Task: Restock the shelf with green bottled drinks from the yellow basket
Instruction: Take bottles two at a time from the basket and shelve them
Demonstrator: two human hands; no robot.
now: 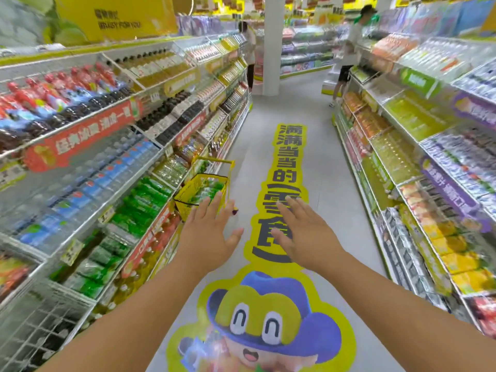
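Cartoon floor sticker (264, 326) mid-aisle; two people (349, 49) far end; white pillar (271, 44).

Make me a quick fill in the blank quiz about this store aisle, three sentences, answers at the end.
1. The yellow basket stands on the ____.
2. Both the left hand and the right hand are open and hold ____.
3. The green bottles on the shelf are on the person's ____ side.

Missing words: floor; nothing; left

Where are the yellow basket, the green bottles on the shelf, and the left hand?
yellow basket (188, 196): head view, on its near mesh side wall.
green bottles on the shelf (145, 197): head view, middle of the row.
left hand (205, 232): head view, back of the hand.
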